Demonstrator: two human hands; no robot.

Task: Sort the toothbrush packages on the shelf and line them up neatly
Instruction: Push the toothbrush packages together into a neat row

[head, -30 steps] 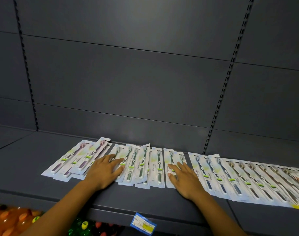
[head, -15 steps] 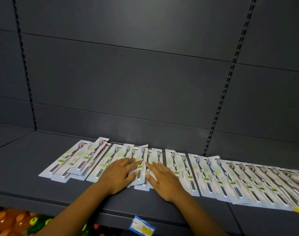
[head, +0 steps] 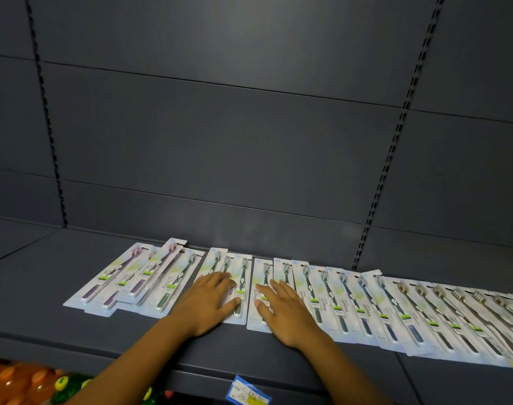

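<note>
Several white toothbrush packages lie flat in a row along the dark grey shelf [head: 45, 287]. At the left end purple-brush packages [head: 123, 276] overlap each other askew. Dark green-brush packages [head: 243, 276] fill the middle, then blue ones [head: 363, 299] and brown ones [head: 442, 311] fan out to the right. My left hand [head: 208, 302] lies flat with straight fingers on the green packages. My right hand [head: 284, 311] presses flat on the package beside it, fingers spread. A narrow gap of shelf shows between the two packages under my hands.
The shelf's back wall [head: 249, 141] is bare grey panel with slotted uprights [head: 395, 135]. A blue and yellow price tag [head: 248, 396] hangs on the front edge. Orange and green bottles [head: 30, 384] stand on the lower level at bottom left.
Both hands slid inward toward each other across the middle packages, then stayed there. The green packages under them now lie straighter and closer together.
</note>
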